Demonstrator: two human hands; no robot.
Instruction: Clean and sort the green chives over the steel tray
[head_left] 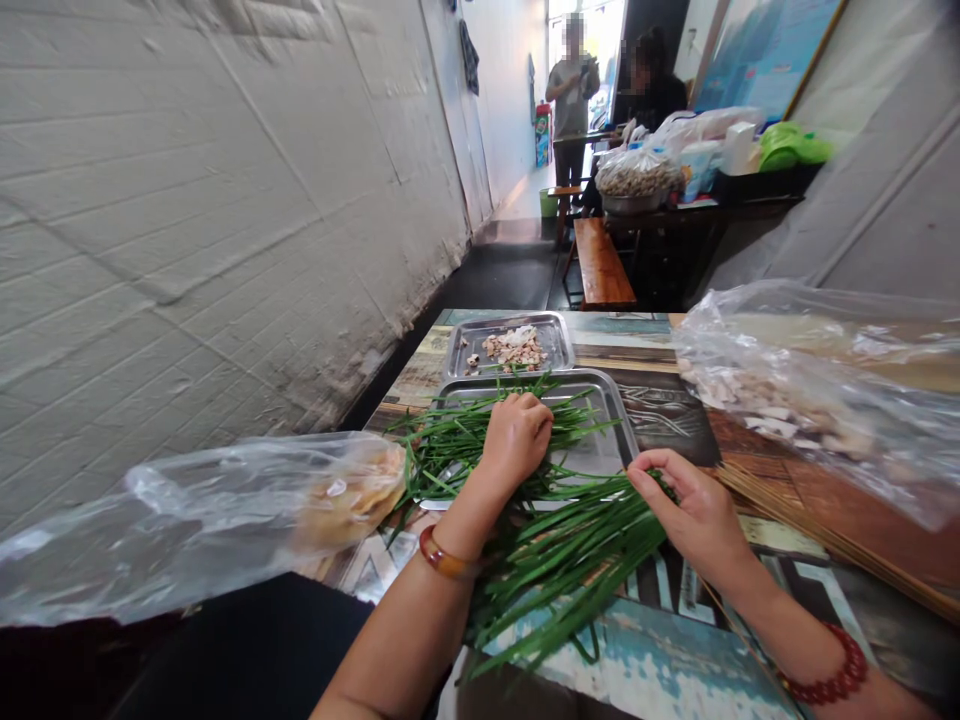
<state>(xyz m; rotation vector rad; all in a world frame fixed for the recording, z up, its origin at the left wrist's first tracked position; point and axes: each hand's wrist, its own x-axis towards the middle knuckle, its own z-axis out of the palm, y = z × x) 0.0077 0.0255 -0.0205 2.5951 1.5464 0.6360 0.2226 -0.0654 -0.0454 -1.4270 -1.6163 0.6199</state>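
My left hand (517, 432), a bracelet on its wrist, is closed over cut green chives (457, 425) heaped in a metal tray (626, 425). Its fingertips are partly hidden, curled down among the stalks. My right hand (686, 495), with red beads at the wrist, pinches the ends of a long bunch of chives (570, 560). That bunch fans out toward the table's near edge, in front of the tray. Thin wooden skewers (840, 545) lie beside my right hand, partly behind its wrist.
A smaller metal tray (564, 345) with chopped pale pieces stands behind. Clear plastic bags with food lie left (352, 490) and right (810, 390). Beyond are a bench (600, 260), a loaded table (720, 210) and two people (574, 85). A white wall (187, 220) runs along the left.
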